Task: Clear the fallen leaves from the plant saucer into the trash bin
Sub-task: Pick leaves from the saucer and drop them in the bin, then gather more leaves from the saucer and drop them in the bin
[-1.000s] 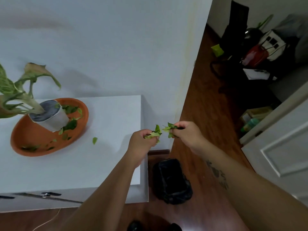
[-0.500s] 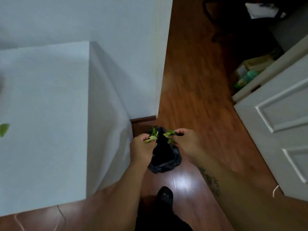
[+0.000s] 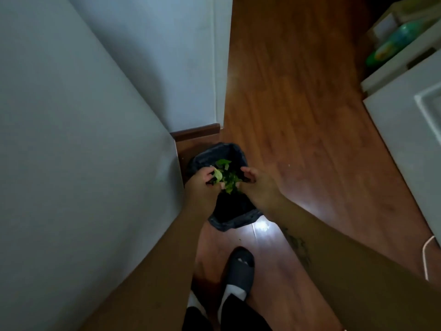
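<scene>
Your left hand and right hand have dropped from pinching to spread fingers over the trash bin, releasing the leaves into it.

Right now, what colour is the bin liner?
Black: the liner is a dark plastic bag folded over the bin rim. Head view, the only one.

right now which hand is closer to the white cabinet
The left hand, almost against the white cabinet; the right hand is on the trash bin's far side.
</scene>
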A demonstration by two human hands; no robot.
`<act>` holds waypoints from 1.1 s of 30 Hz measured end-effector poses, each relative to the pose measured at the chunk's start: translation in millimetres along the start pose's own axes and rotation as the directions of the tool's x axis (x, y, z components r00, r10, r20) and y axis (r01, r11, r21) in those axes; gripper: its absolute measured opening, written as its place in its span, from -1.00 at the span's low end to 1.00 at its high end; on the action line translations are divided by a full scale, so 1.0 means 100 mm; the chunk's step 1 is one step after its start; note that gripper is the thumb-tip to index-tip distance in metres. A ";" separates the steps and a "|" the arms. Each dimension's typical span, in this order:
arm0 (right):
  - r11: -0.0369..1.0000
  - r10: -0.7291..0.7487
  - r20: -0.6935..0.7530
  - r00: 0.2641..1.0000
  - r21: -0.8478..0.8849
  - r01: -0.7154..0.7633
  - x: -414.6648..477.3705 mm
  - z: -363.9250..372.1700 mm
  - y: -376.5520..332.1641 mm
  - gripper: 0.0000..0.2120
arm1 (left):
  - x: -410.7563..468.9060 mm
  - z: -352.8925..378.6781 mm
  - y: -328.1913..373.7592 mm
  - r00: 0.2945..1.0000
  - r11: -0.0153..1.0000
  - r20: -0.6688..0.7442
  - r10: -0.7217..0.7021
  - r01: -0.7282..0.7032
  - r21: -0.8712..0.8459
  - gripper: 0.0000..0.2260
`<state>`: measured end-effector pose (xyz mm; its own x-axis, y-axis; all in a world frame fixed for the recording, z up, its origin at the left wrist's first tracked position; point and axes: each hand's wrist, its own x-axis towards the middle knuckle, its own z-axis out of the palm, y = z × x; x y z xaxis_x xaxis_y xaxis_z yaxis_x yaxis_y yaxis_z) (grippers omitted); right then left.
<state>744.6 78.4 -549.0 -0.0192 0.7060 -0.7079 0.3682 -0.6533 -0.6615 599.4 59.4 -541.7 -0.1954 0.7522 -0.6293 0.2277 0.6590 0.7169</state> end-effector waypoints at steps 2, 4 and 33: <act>1.000 0.000 0.024 1.000 -0.014 0.001 0.07 0.00 0.04 -0.56 | 0.05 -0.02 -0.05 1.000 1.000 -0.019 0.001 -0.001 0.028 -0.65; 1.000 0.002 0.010 1.000 -0.031 -0.002 0.08 0.00 0.05 -0.60 | 0.05 -0.06 -0.07 0.996 0.998 -0.084 0.030 -0.026 0.059 -0.74; 0.782 -0.622 -0.079 0.779 -0.120 0.612 -3.08 -0.11 -2.51 -0.66 | -3.15 -2.26 2.15 0.779 0.859 -0.370 0.506 -0.495 0.132 -0.60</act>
<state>667.9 27.7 -162.0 -0.1703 0.9780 -0.1201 0.3874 -0.0456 -0.9208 494.6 -35.4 -121.7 -0.3900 0.9207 -0.0164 0.4184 0.1930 0.8875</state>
